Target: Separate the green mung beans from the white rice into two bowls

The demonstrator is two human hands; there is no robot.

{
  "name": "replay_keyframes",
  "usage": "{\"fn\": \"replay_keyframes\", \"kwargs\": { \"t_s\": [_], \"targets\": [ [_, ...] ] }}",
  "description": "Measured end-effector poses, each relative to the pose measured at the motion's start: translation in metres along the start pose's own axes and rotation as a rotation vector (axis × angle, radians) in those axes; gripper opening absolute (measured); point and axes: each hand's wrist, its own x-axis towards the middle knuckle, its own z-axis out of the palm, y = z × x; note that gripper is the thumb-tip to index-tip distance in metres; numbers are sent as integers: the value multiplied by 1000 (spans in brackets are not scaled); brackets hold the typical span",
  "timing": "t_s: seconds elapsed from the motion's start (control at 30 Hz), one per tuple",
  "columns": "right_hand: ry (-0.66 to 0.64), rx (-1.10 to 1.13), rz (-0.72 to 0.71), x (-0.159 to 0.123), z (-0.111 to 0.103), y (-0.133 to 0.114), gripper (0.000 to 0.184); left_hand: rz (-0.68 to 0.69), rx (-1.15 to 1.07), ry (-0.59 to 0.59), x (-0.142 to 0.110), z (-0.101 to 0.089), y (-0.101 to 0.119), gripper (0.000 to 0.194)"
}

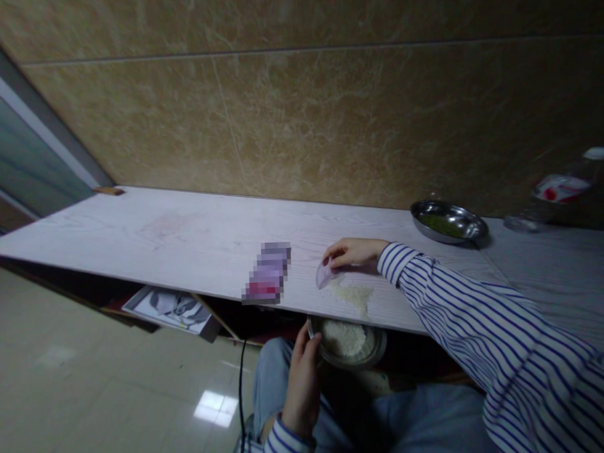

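My left hand [302,373] grips the rim of a metal bowl [380,346] just below the front edge of the table. White rice [343,338] fills part of that bowl. Over the tabletop, my right hand [356,252] pinches a thin, clear, round piece of plastic [325,273], perhaps a small lid, tilted against the surface. Beside it a patch of loose rice [354,296] is spread close to the table edge, right above the bowl.
A steel dish [449,221] with green contents stands at the back right, near a clear plastic bottle [563,192]. A blurred-out phone-like rectangle [268,273] lies left of the rice. Under the white table [207,230], an open drawer [168,309] sticks out.
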Motion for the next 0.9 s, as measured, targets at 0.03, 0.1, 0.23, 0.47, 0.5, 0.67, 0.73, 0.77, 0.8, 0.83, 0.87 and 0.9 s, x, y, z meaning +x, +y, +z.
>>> {"fn": "replay_keyframes", "kwargs": {
  "t_s": [0.03, 0.1, 0.23, 0.47, 0.5, 0.67, 0.73, 0.77, 0.8, 0.83, 0.87, 0.9],
  "targets": [
    [-33, -23, -6, -3, 0, -1, 30, -3, -1, 2, 0, 0, -1, 47],
    [-78, -53, -16, -9, 1, -3, 31, -9, -2, 9, 1, 0, -2, 48],
    [-17, -33, -47, -11, 7, -6, 32, -11, 5, 10, 0, -1, -2, 46],
    [111, 48, -97, 7, 27, -11, 21, -13, 28, 27, -2, -5, -2, 55],
    [78, 47, -90, 7, 28, -12, 21, -6, 24, 26, -1, -6, -2, 57],
    [-98, -10, -58, -8, 24, -15, 22, 8, 41, 28, 0, -7, -4, 55],
    [-138, -3, -44, -17, 23, -16, 22, 2, 49, 17, 0, -5, -3, 51],
    [-152, 4, -37, -22, 23, -17, 22, 1, 50, 11, -1, -3, -3, 50],
    [-161, 9, -35, -26, 23, -17, 21, 1, 48, 7, -2, -1, -3, 49],
    [-166, 13, -35, -30, 24, -17, 21, 2, 45, 5, -2, 0, -3, 48],
    [-167, 15, -38, -34, 24, -17, 21, 1, 42, 2, -3, 2, -3, 47],
    [-164, 16, -43, -37, 24, -16, 21, -2, 39, -3, -4, 3, -3, 46]
  ]
}}
